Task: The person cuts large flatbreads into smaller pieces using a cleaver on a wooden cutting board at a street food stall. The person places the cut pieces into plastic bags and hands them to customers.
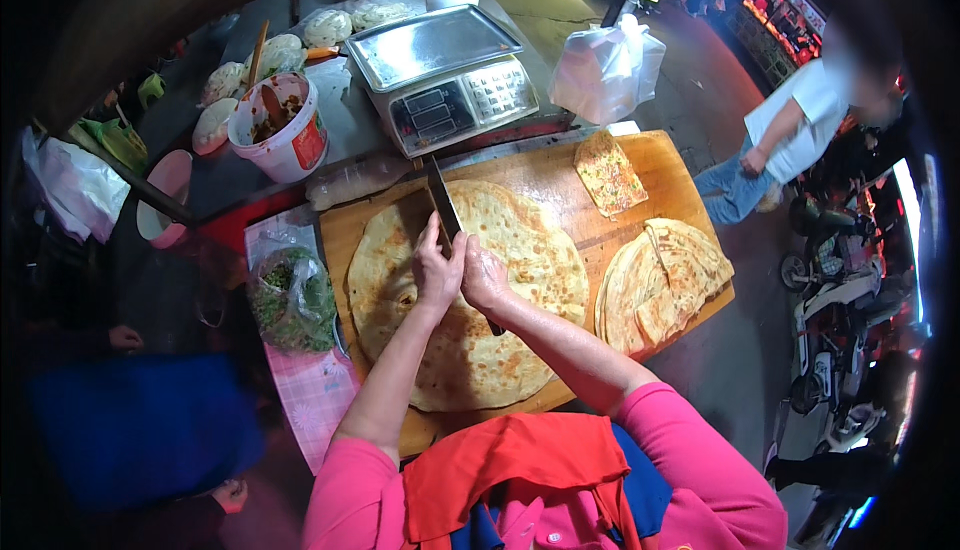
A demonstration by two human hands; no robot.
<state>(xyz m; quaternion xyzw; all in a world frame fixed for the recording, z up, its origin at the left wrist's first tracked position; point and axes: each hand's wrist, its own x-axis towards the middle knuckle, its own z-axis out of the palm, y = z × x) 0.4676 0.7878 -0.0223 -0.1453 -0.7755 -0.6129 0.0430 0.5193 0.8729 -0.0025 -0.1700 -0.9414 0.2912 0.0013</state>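
A large round browned flatbread (525,250) lies on a wooden cutting board (667,167). Over it I hold a knife (448,205) with a dark blade, its tip pointing towards the scale and its handle end towards me. My right hand (484,272) is closed around the handle. My left hand (439,265) is beside it, fingers against the side of the blade; whether they grip it I cannot tell. A stack of folded flatbread (660,287) rests at the board's right end, and a smaller topped flatbread piece (609,175) lies behind it.
Behind the board stand a digital scale (442,84) and a sauce bucket (281,129). Chopped greens in a plastic bag (292,298) sit close on the left. A plastic bag (609,69) hangs at the back right. One person (787,126) is at the right; another person's hand (231,496) shows lower left.
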